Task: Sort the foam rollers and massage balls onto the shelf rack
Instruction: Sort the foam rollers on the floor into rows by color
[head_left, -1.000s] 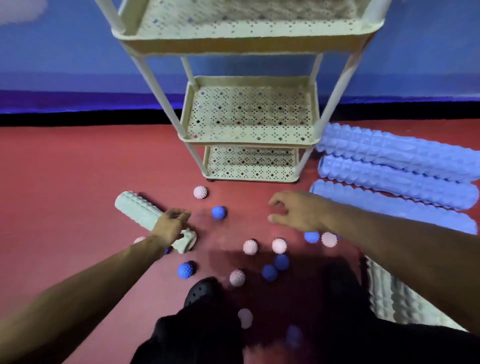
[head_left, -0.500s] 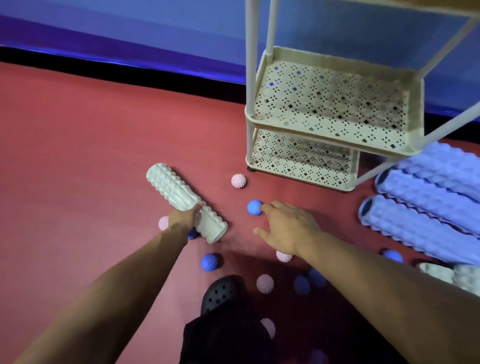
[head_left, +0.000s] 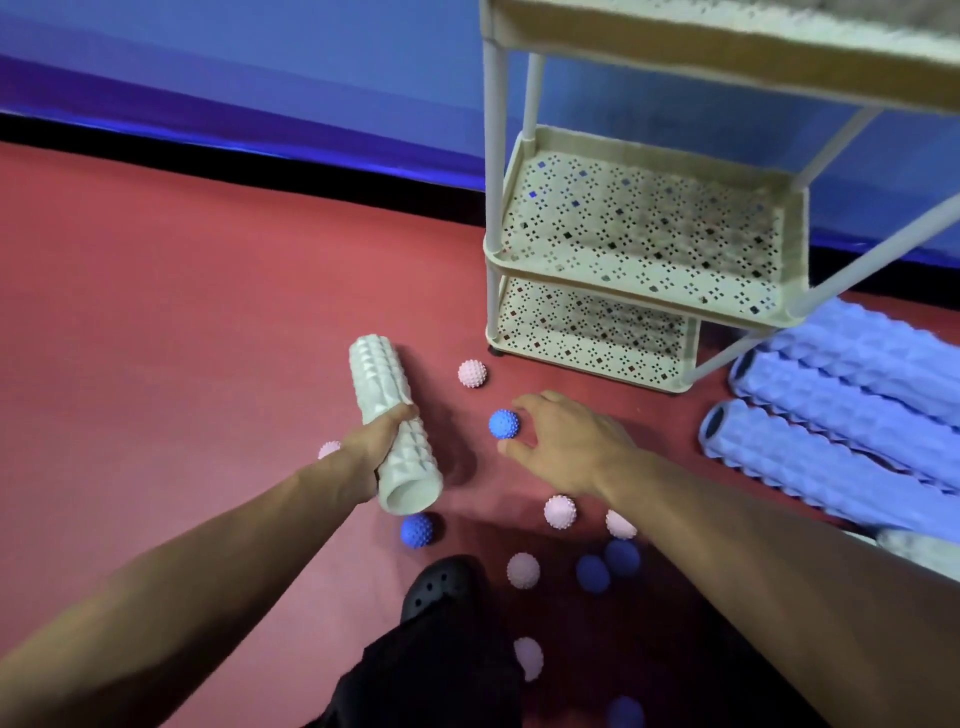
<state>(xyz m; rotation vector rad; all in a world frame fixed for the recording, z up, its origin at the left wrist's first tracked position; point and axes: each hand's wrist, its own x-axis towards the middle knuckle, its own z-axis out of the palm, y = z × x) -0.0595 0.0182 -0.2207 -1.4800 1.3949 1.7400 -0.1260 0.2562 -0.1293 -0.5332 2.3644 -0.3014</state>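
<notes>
Head view showed the cream perforated shelf rack (head_left: 644, 306) bare; left hand (head_left: 376, 441) wrapped the pale ridged foam roller (head_left: 395, 431), right hand (head_left: 566, 441) spread wide at the blue spiky massage ball (head_left: 504, 424).

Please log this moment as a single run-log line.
left hand: grips pale green roller | right hand: fingers around blue ball, floor | shelf rack: visible tiers empty

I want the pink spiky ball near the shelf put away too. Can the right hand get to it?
Probably yes. The right hand is curled around a blue ball, and the pink ball lies just beyond it on open red floor, with nothing between them. The fingers may need to deal with the blue one first.
</notes>
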